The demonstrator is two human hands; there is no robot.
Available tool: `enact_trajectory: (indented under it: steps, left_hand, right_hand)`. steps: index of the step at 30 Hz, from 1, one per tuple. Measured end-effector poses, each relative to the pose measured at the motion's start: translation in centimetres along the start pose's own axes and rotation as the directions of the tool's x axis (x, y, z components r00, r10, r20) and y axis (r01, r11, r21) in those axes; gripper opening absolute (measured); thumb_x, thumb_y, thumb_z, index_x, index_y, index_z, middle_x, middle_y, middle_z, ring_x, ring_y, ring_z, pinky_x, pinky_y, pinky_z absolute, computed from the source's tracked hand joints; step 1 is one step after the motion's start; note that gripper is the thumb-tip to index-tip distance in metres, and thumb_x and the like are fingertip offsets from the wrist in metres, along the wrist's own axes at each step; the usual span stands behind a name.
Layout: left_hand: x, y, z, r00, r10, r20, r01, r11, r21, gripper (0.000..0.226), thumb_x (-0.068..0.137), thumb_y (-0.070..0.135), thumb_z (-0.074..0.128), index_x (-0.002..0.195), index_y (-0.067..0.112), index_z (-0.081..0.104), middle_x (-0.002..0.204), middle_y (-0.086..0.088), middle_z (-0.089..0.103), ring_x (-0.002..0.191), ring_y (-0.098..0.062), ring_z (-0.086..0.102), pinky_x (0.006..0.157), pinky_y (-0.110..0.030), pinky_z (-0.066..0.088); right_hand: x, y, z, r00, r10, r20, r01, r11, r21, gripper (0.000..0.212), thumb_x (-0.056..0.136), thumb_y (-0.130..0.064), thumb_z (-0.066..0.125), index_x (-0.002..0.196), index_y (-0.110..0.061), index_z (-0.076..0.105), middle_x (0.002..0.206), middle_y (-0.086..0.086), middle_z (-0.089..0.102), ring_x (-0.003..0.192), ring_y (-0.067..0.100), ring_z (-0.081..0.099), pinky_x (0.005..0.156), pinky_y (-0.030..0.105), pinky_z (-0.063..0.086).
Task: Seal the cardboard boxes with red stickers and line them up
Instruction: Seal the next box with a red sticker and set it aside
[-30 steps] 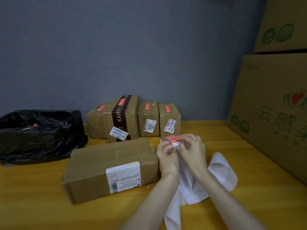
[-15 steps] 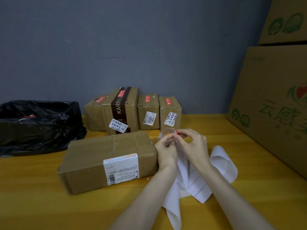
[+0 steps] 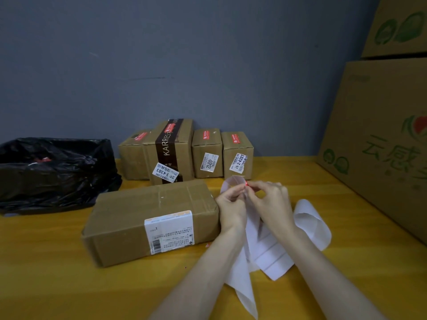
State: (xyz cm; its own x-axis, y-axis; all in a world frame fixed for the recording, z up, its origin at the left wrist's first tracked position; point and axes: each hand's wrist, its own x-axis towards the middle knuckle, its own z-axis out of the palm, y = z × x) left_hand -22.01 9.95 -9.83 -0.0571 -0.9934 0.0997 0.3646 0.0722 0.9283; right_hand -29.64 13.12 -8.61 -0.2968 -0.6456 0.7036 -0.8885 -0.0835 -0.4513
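Observation:
A long cardboard box (image 3: 147,218) with a white shipping label lies on the yellow table (image 3: 46,273) in front of me, with no red sticker visible on it. Just right of it, my left hand (image 3: 231,204) holds the white backing strip (image 3: 272,252). My right hand (image 3: 270,202) pinches a red sticker (image 3: 246,184) at the strip's curled top end. Several smaller boxes stand in a row against the wall, each with a red sticker on top: one at the left (image 3: 134,155), a taller one with dark tape (image 3: 173,151), and two at the right (image 3: 208,153) (image 3: 238,155).
A black plastic bag (image 3: 53,172) lies at the left on the table. Two large printed cartons (image 3: 381,146) are stacked along the right side. A grey wall closes off the back.
The sticker's printed red face was visible on the strip a second ago; now only a small red edge shows between my fingertips. Both hands stay together beside the long box.

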Motion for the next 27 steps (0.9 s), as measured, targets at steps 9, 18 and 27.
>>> enact_trajectory:
  steps: [9,18,27]
  left_hand:
    - [-0.9,0.8,0.4,0.999,-0.037,0.002,0.037,0.999,0.03,0.029,0.085,-0.016,0.051,0.09,0.008,0.068,0.09,-0.005,0.066,0.062,0.007,0.06,0.068,-0.006,0.046]
    - [-1.2,1.0,0.2,0.992,-0.058,-0.11,0.078,0.979,0.186,0.034,0.082,-0.015,0.044,0.068,0.015,0.045,0.069,0.001,0.048,0.063,-0.009,0.045,0.062,-0.017,0.037]
    - [-1.7,1.5,0.5,0.991,-0.123,-0.055,0.134,0.946,0.294,0.033,0.087,-0.01,0.037,0.081,0.018,0.053,0.116,-0.009,0.052,0.113,-0.025,0.053,0.087,-0.023,0.045]
  right_hand:
    - [0.3,-0.6,-0.9,0.969,0.236,-0.079,-0.222,0.963,0.156,0.011,0.079,-0.016,0.065,0.069,-0.014,0.068,0.068,0.001,0.069,0.067,0.018,0.062,0.061,0.023,0.046]
    - [2.0,0.3,-3.3,0.739,0.63,-0.238,-0.496,0.748,0.44,0.01,0.087,-0.009,0.056,0.089,-0.006,0.065,0.085,0.005,0.062,0.081,0.017,0.055,0.059,0.013,0.038]
    - [3.1,1.2,-6.0,0.672,0.613,-0.415,-0.372,0.764,0.527,0.008,0.084,-0.005,0.051,0.086,-0.007,0.058,0.07,-0.011,0.052,0.062,0.004,0.048,0.06,0.014,0.039]
